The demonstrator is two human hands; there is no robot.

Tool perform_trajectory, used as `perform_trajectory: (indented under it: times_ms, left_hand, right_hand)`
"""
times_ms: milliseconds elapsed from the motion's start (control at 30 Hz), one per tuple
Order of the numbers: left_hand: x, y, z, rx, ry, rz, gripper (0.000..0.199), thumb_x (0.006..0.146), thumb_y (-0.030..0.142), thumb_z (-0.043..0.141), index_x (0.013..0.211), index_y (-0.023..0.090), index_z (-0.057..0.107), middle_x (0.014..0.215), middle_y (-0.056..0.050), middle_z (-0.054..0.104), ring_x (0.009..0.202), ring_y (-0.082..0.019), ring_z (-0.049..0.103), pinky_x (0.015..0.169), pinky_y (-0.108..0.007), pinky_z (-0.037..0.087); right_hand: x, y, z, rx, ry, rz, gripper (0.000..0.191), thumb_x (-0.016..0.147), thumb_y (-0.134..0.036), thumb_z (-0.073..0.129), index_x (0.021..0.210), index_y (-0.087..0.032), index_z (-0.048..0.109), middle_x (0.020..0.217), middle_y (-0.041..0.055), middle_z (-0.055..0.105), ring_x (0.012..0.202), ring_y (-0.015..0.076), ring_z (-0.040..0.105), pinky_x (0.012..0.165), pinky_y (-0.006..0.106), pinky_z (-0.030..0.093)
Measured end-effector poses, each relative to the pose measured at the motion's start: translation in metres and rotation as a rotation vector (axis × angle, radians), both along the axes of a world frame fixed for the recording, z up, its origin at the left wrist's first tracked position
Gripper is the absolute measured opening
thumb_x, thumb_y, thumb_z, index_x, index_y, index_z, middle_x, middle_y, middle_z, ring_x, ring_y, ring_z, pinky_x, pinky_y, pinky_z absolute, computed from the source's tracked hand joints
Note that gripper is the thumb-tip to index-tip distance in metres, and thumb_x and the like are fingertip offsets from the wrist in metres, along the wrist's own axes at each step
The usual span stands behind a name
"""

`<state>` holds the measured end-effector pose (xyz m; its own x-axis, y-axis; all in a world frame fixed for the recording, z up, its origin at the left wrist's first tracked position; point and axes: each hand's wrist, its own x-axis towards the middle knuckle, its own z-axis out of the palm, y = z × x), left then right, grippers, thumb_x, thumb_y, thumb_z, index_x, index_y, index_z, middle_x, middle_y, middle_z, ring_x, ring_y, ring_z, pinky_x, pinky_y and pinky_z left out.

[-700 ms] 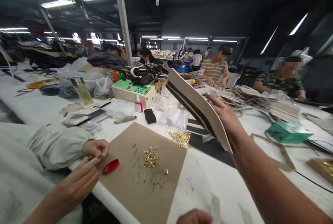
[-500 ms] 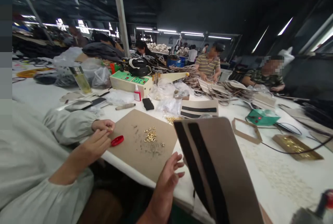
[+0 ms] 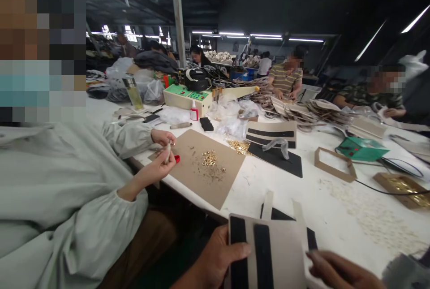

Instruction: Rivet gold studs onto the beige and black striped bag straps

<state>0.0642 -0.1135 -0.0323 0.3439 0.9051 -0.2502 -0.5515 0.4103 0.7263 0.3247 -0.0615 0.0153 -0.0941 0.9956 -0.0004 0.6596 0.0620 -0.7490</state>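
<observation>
Low in the view, my left hand (image 3: 221, 255) grips a beige panel (image 3: 285, 248) by its left edge, thumb on the front and fingers behind. Two black strips (image 3: 262, 253) run down the panel's left part. At the panel's right edge is my right hand (image 3: 342, 271), its fingers pressed together; what they pinch is hidden. Behind the panel's top lies a dark sheet (image 3: 282, 214), with pale strips (image 3: 268, 206) sticking up in front of it.
A co-worker's hands (image 3: 164, 154) work over brown board (image 3: 221, 190) bearing gold metal pieces (image 3: 208, 158). Farther back are another black-striped panel (image 3: 272, 129), a black sheet (image 3: 285, 161), a cardboard frame (image 3: 336, 163), a green box (image 3: 363, 149) and a box of gold parts (image 3: 403, 189).
The beige panel has come down and nearer. My left hand, open beside it before, now grips its left edge. My right hand has come into view. The camera has turned left.
</observation>
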Motion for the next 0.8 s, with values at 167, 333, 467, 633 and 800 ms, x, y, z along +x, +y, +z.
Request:
perform_trajectory:
  times_ms: [167, 333, 467, 633, 800]
  left_hand:
    - [-0.061, 0.024, 0.029, -0.071, -0.051, -0.003, 0.07, 0.056, 0.039, 0.096, 0.117, 0.012, 0.076, 0.108, -0.015, 0.078, 0.102, -0.028, 0.075, 0.089, -0.034, 0.061]
    - [-0.192, 0.073, 0.074, -0.178, -0.061, 0.241, 0.029, 0.084, 0.034, 0.074, 0.104, 0.014, 0.078, 0.086, -0.001, 0.078, 0.098, -0.015, 0.077, 0.087, -0.023, 0.063]
    - [-0.229, 0.079, 0.068, -0.339, -0.269, 0.578, 0.028, 0.099, 0.018, 0.05, 0.088, 0.012, 0.075, 0.088, 0.006, 0.077, 0.087, 0.0, 0.075, 0.08, -0.005, 0.057]
    - [-0.227, 0.087, 0.066, -0.416, -0.252, 0.544, 0.023, 0.098, 0.017, 0.053, 0.101, 0.012, 0.076, 0.086, 0.005, 0.078, 0.088, -0.005, 0.077, 0.075, -0.004, 0.056]
    - [-0.137, 0.063, 0.044, -0.24, -0.04, 0.287, 0.036, 0.09, 0.034, 0.067, 0.122, 0.019, 0.073, 0.092, -0.002, 0.08, 0.105, -0.024, 0.077, 0.082, -0.029, 0.065]
  right_hand:
    - [-0.085, 0.089, 0.005, -0.009, 0.016, 0.287, 0.037, 0.092, -0.058, 0.058, 0.108, -0.032, 0.079, 0.119, 0.0013, 0.076, 0.112, 0.0218, 0.071, 0.101, 0.032, 0.054]
    - [-0.182, 0.175, -0.039, 0.031, -0.052, 0.421, 0.029, 0.092, -0.036, 0.062, 0.111, -0.023, 0.079, 0.107, 0.0056, 0.078, 0.097, 0.0204, 0.071, 0.093, 0.032, 0.052]
    - [-0.204, 0.19, -0.066, 0.064, -0.154, 0.343, 0.033, 0.094, -0.043, 0.06, 0.112, -0.022, 0.078, 0.101, 0.0078, 0.076, 0.092, 0.0226, 0.069, 0.086, 0.035, 0.049]
    - [-0.208, 0.188, -0.072, 0.108, -0.269, 0.369, 0.027, 0.096, -0.04, 0.058, 0.1, -0.025, 0.08, 0.105, 0.0073, 0.071, 0.092, 0.0208, 0.065, 0.079, 0.031, 0.044]
    - [-0.207, 0.183, -0.068, 0.154, -0.286, 0.431, 0.026, 0.097, -0.037, 0.057, 0.089, -0.023, 0.078, 0.101, 0.0067, 0.07, 0.087, 0.0177, 0.064, 0.076, 0.029, 0.042]
